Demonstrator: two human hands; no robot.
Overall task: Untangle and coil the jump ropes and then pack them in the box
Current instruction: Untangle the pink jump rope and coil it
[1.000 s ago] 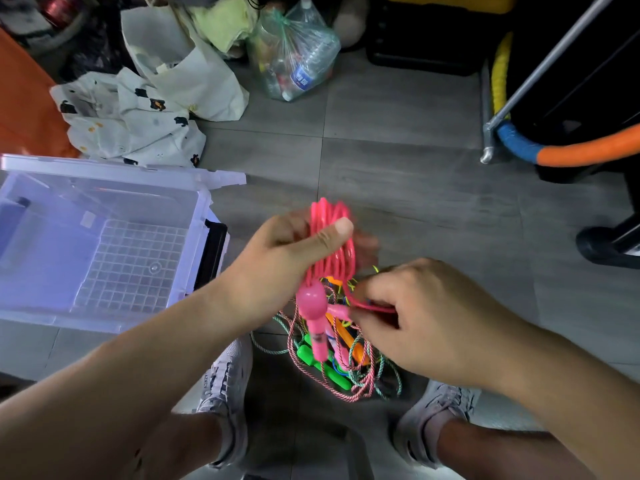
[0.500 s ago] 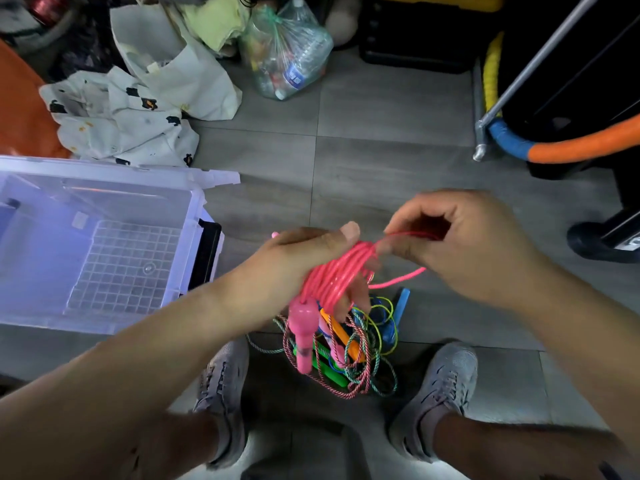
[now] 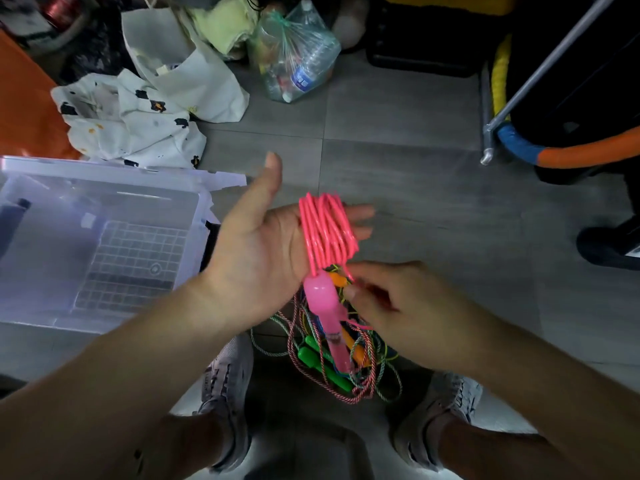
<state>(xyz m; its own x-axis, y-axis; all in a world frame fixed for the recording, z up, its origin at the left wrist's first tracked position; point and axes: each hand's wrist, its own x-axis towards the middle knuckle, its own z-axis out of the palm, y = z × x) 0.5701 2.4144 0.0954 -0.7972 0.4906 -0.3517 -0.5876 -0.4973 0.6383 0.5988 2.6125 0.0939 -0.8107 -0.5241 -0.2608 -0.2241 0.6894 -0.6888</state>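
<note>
Jump ropes (image 3: 313,356) lie tangled on grey floor tiles (image 3: 415,202).

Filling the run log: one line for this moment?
left hand open, pink rope coiled round fingers; right hand beside, grip blurred; box open

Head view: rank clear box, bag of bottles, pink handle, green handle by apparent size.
1. clear box, cut off at the left edge
2. bag of bottles
3. pink handle
4. green handle, partly buried in ropes. The pink one is held nearer the camera, so 3 versus 4 is unsure.
</note>
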